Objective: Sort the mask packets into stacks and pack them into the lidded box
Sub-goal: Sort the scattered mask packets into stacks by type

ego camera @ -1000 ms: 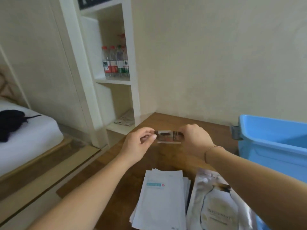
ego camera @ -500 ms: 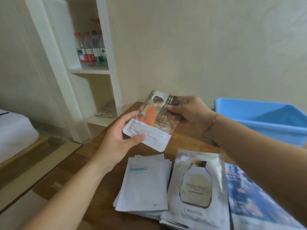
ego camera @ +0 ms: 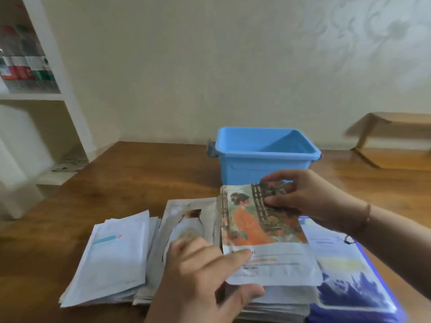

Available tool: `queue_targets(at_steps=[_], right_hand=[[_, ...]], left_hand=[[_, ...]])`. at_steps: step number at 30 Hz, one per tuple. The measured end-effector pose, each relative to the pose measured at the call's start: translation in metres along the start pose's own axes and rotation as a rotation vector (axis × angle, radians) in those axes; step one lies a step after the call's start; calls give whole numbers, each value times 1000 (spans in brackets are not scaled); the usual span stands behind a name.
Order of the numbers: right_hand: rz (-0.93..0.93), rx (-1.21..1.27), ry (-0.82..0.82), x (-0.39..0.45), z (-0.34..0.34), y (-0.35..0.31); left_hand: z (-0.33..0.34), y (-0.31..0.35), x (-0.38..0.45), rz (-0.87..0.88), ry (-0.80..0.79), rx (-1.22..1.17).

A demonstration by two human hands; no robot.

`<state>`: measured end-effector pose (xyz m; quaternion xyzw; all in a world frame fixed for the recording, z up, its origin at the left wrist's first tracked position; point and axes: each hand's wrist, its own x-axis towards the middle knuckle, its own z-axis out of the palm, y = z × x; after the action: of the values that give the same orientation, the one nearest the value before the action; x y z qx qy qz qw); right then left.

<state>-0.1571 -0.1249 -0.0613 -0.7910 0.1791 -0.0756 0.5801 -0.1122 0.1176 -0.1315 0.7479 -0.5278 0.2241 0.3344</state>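
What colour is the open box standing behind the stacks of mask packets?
Light blue box, with a grey latch on its side; the head view shows it plainly.

Two bare forearms with no sleeves in view, left hand [ego camera: 205,271] without rings or a watch, right hand [ego camera: 303,197] likewise ringless, thin bracelet [ego camera: 368,212] circling the right wrist, short unpainted nails on the visible fingers
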Motion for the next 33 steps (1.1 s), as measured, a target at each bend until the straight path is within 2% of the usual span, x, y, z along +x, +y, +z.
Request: queue_targets(at_steps=[5, 13, 16, 18, 20, 22, 23, 26, 33], right_hand=[[4, -132, 57, -2, -7, 25], [-265, -529, 157, -3, 0, 31], [-314, -637, 178, -2, -2, 36], [-390, -696, 188, -4, -4, 39], [-457, -755, 108, -14, -2, 38], [-511, -853, -32, -25, 4, 35], [-523, -910, -90, -30, 8, 35], [-501, -1034, -182, -34, 14, 41], [-472, -989, -233, -35, 17, 50]], left_hand=[[8, 2, -5, 83, -59, 216], [8, 0, -16, 153, -112, 332], [-11, -2, -20, 162, -79, 339], [-36, -13, -26, 22, -14, 377], [-62, -36, -41, -280, 5, 417], [-85, -61, -59, -564, -139, 401], [-91, -74, -69, -628, -232, 356], [-97, -104, -89, -652, -355, 194], [-97, -121, -84, -611, -351, -27]])
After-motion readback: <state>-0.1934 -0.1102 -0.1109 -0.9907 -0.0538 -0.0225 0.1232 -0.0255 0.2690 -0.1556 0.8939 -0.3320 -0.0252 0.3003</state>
